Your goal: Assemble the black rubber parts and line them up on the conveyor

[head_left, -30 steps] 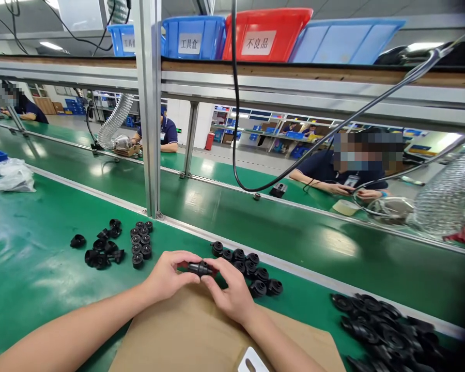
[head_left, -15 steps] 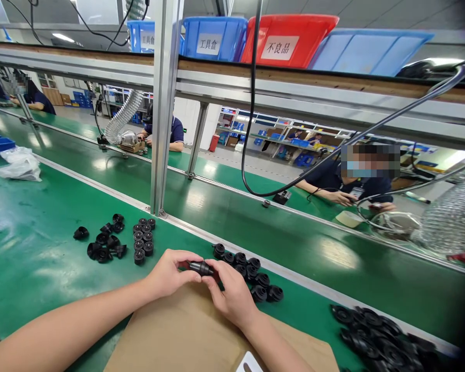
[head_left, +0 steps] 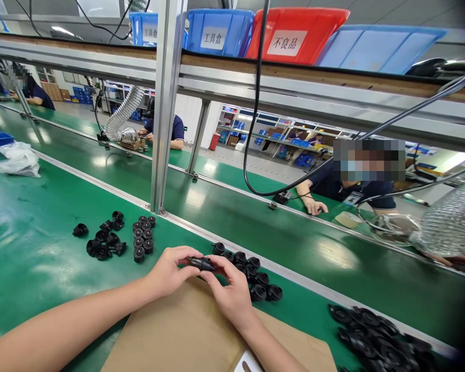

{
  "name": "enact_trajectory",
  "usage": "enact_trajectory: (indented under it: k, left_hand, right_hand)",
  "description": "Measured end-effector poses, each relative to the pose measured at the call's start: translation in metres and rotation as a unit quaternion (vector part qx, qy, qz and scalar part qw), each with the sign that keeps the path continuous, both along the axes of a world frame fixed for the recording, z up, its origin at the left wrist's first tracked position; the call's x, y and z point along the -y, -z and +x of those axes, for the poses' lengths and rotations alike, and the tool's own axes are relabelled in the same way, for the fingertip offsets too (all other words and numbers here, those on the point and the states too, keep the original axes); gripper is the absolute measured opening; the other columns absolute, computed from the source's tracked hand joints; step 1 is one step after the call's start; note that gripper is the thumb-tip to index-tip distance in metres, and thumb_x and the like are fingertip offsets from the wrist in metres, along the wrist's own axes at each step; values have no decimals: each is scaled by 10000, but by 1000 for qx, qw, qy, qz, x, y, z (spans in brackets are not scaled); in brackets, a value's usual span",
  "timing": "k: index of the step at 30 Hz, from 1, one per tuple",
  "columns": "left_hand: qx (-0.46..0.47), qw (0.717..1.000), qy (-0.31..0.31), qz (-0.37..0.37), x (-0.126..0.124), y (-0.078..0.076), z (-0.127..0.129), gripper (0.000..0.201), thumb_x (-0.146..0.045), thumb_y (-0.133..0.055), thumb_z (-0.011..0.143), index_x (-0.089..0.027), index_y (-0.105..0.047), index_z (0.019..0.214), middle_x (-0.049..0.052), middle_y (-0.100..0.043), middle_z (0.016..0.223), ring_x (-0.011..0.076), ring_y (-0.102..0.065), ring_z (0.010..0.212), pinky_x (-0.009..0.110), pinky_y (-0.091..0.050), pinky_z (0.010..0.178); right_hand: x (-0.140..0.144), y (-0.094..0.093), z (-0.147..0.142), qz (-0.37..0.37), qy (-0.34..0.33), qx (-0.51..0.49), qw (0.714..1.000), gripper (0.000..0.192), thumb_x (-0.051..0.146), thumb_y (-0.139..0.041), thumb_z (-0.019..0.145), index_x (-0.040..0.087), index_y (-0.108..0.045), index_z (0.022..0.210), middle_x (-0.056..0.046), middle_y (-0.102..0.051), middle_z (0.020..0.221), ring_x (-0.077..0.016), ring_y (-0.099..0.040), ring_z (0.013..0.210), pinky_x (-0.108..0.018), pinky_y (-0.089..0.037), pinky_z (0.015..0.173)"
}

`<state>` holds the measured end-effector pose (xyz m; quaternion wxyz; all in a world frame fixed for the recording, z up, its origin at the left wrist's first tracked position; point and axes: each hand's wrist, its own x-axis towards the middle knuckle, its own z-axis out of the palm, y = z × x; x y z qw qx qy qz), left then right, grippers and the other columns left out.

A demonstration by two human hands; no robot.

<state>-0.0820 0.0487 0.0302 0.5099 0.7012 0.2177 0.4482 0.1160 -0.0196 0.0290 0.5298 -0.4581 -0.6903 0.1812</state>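
Bright workshop all around, and here's the green worktable spreading out under and left of both hands. Beyond them, an aluminium post rises to an overhead shelf, with blue bins and a red bin high above the hands. Across the way, ahead and right of the hands, a co-worker in a dark shirt leans in, one arm on the far surface. Right below the hands, a brown cardboard sheet! Well to their right, a heap of black parts; just beyond the right hand, a cluster of ringed black parts; off left, neat rows of round black parts. Now the hands: left hand and right hand, thumbs and fingers pinched on opposite ends of one small black cylindrical part, lying sideways between them.
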Motion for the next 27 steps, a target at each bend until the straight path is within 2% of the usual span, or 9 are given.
enact_trajectory:
  k: [5,9,12,15,18,21,22,24,27]
  left_hand:
    - [5,990,62,-124,1,-6,0,345,-286,-758,871,-133,-764,1180,101,-777,1085,251,-737,979,337,-608,915]
    - [11,985,85,-148,2,-4,0,326,-299,-753,886,-128,-768,1163,96,-780,1038,228,-729,911,321,-599,868]
    - [34,987,73,-139,3,0,1,324,-253,-810,827,-139,-784,1129,97,-774,1085,247,-726,978,333,-602,902]
    - [47,994,29,-95,5,3,2,294,-232,-861,784,-162,-814,1065,93,-769,1126,267,-720,1058,342,-603,953]
    - [56,996,1,-74,5,2,2,274,-227,-864,787,-183,-823,1054,88,-769,1149,272,-717,1100,346,-606,976]
    - [59,995,5,-79,4,2,2,291,-211,-868,780,-186,-822,1066,84,-772,1136,263,-725,1069,341,-616,956]
    - [58,995,11,-80,4,2,2,289,-218,-875,781,-184,-823,1063,86,-774,1131,263,-726,1063,344,-618,955]
    - [54,995,19,-76,4,2,3,280,-240,-889,783,-181,-830,1050,90,-776,1124,268,-725,1062,356,-618,962]
    - [48,996,19,-76,4,2,3,286,-245,-893,772,-186,-836,1045,89,-777,1130,275,-723,1071,370,-616,973]
  right_hand:
    - [-5,-8,13,167,-64,131,975,451,23,-599,1021,297,-658,1374,-92,-697,1299,-283,-663,1183,-476,-593,990]
    - [-8,-13,21,208,-107,200,952,578,-31,-526,1020,290,-566,1499,-128,-654,1372,-302,-630,1227,-515,-594,973]
    - [-6,-15,21,183,-86,201,959,437,114,-644,1047,252,-584,1457,-135,-700,1229,-295,-678,1050,-478,-612,871]
    - [-3,-14,18,113,-33,165,979,318,303,-699,1056,226,-625,1355,-97,-718,1028,-255,-681,841,-407,-615,745]
    - [-1,-12,16,59,-1,142,988,397,381,-677,1060,216,-572,1405,-109,-717,1091,-251,-711,880,-373,-634,759]
    - [-1,-13,18,70,-41,193,978,352,336,-608,1081,213,-553,1406,-122,-707,1184,-257,-710,974,-377,-617,837]
    - [-1,-14,18,66,-49,208,975,304,330,-584,1088,210,-575,1367,-113,-714,1155,-250,-706,946,-367,-603,820]
    - [-1,-16,19,21,-37,221,974,220,379,-543,1103,200,-650,1172,-65,-715,945,-223,-672,772,-333,-546,688]
    - [1,-20,21,-60,-7,223,973,448,455,-394,1144,209,-623,847,-3,-590,666,-188,-560,574,-320,-410,558]
